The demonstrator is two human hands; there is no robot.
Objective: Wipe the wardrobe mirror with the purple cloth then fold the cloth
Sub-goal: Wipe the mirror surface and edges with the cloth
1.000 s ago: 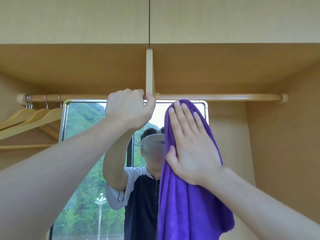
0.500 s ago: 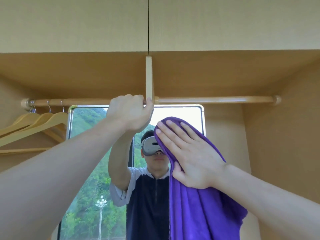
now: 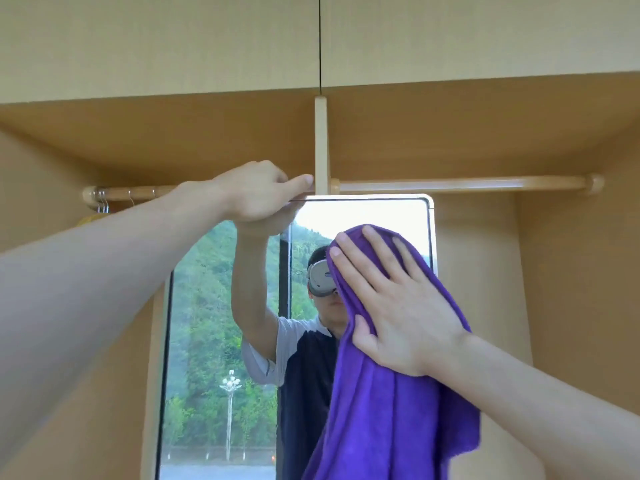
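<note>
Right hand (image 3: 398, 303): flat, fingers straight and spread, pressing one purple cloth (image 3: 388, 410) against the right part of the mirror (image 3: 214, 306); cloth draped over the fingertips at the top and hanging down in loose folds to the bottom edge of view. Left hand (image 3: 258, 192): curled over the mirror's top edge, gripping it, thumb pointing toward the upright divider (image 3: 320, 143). One mirror, tall, rounded corners, pale frame, standing inside an open wooden wardrobe (image 3: 571, 271). One wooden clothes rail (image 3: 460, 185) running across just above the mirror. Three metal hanger hooks (image 3: 102, 199) on the rail's left end. Two closed cupboard doors (image 3: 156, 43) above. Reflected in the glass: green hillside, a street lamp, a person in a headset.
</note>
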